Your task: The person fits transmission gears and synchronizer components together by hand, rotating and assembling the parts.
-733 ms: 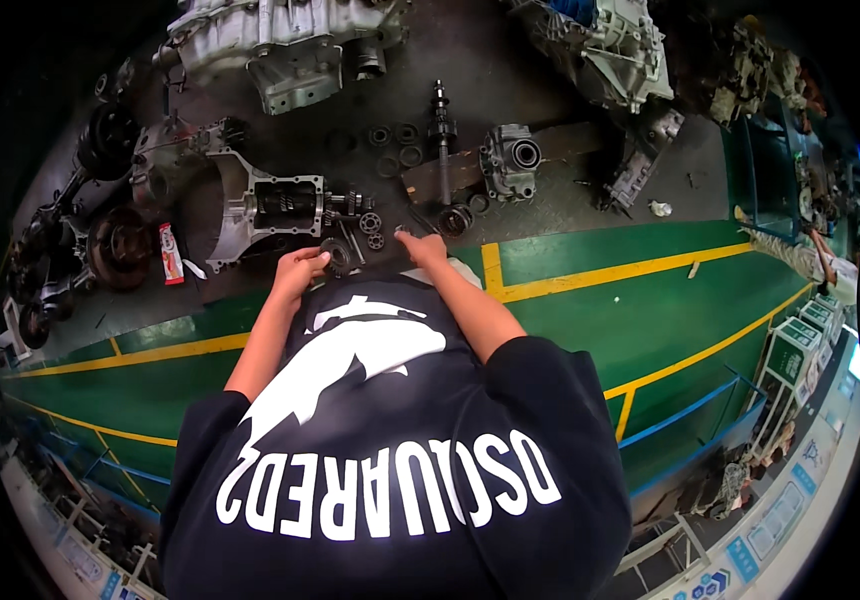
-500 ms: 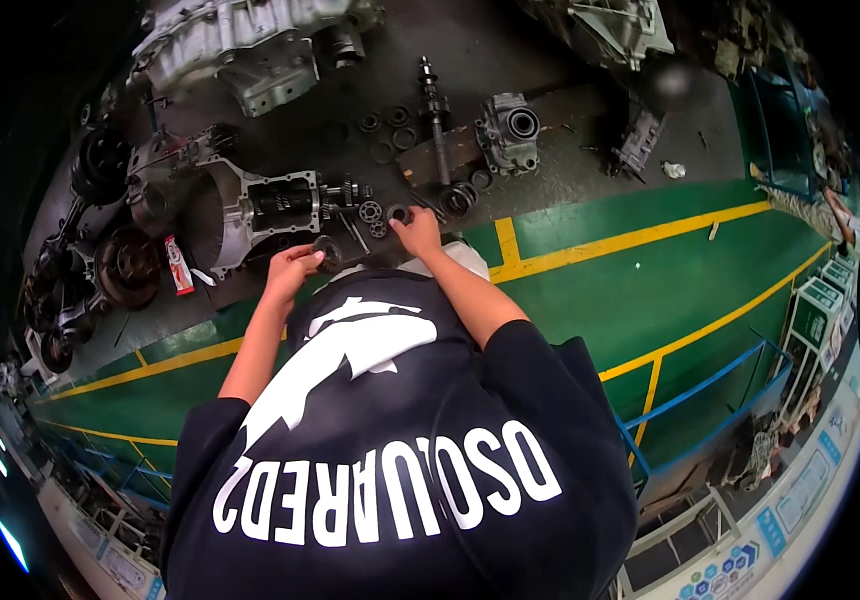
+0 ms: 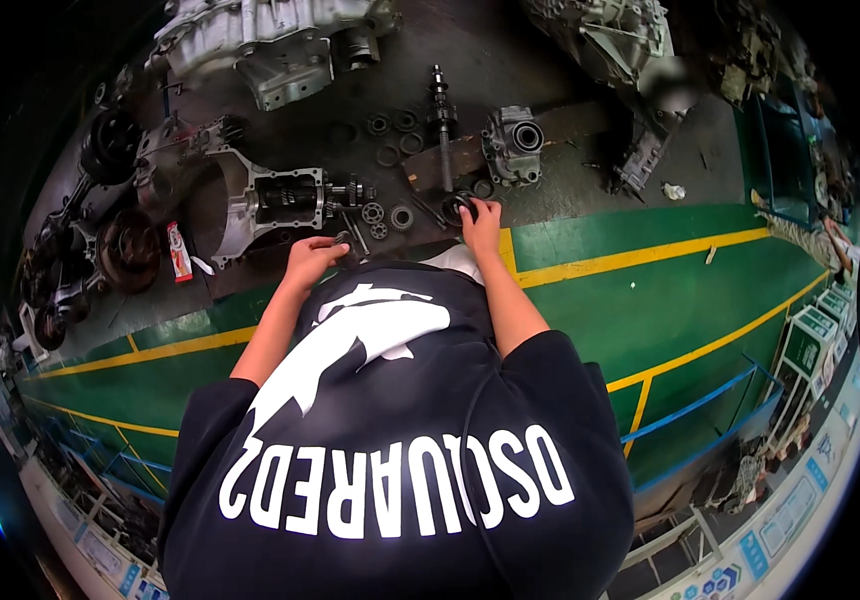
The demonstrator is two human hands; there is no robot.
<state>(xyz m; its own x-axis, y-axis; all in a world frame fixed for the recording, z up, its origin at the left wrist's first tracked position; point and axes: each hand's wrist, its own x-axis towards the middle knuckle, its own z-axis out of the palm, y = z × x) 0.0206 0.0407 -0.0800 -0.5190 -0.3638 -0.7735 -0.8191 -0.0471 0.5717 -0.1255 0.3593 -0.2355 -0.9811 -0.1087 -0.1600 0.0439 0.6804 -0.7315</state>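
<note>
My left hand (image 3: 314,260) pinches a dark toothed ring (image 3: 343,240) in its fingertips, just above the near edge of the bench. Farther right, my right hand (image 3: 483,226) has its fingers closed on the rim of a dark gear ring (image 3: 458,206) that rests on the bench. Between the hands lie a small gear (image 3: 401,217), a bearing (image 3: 373,213) and a smaller bearing (image 3: 379,231). A gear shaft (image 3: 345,192) juts from the open aluminium gearbox housing (image 3: 240,205) beyond my left hand.
A long splined shaft (image 3: 442,130) stretches away behind my right hand, beside a cast housing (image 3: 515,145) on a wooden board (image 3: 565,122). Several loose rings (image 3: 388,156) lie behind the bearings. A large casing (image 3: 250,40) fills the far left. Brown drums (image 3: 128,250) sit at left.
My right hand has let go of the small gear, which now lies by the bearings, and moved right to the dark gear ring. My left hand has shifted slightly right with its ring.
</note>
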